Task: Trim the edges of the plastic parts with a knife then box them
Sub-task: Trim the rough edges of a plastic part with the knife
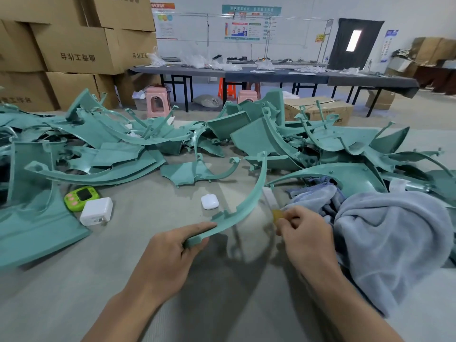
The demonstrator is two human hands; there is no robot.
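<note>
The curved plastic part (249, 203) rises in an arc above the desk (74, 280). The left hand (170, 250) pinches its near end between thumb and fingers, I think to keep the edge steady for cutting. Just beside it, the fingers of the right hand (303, 233) close on a small yellow thing, probably the knife (277, 214), though it is blurred. More parts (256, 141) lie piled behind, within reach.

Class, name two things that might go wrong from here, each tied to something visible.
1. The left hand grips the curved strip only at its near end, so the long free end may flex when cut.
2. Its forefinger lies along the strip, close to the yellow tool pinched by the right hand; a slip might nick it.
</note>
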